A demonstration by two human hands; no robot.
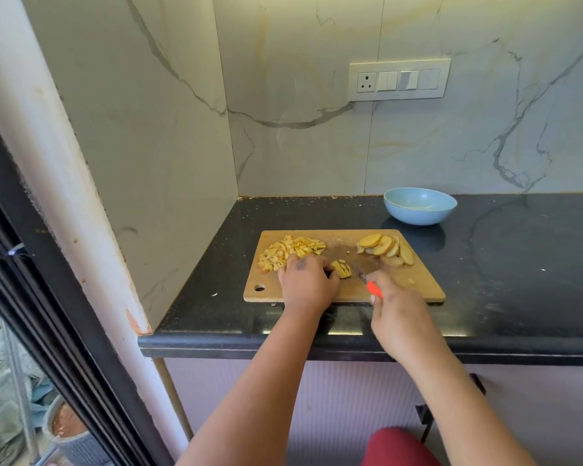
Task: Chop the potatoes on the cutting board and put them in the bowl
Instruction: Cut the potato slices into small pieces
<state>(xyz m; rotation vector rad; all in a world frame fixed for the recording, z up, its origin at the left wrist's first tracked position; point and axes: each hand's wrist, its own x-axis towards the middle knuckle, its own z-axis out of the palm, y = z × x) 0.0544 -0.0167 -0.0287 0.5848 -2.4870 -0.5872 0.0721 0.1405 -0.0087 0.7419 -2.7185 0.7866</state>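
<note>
Your left hand [306, 284] rests on the cutting board [424, 287], its fingers [330, 271] curled against a small stack of potato strips [343, 269]. Your right hand [396, 309] grips the orange-handled knife [371, 284], blade near the strips. Diced potato [288, 252] lies at the board's far left, potato slices [386, 249] at its far right. A blue bowl [420, 206] stands on the black bench [519, 257] behind the board.
</note>
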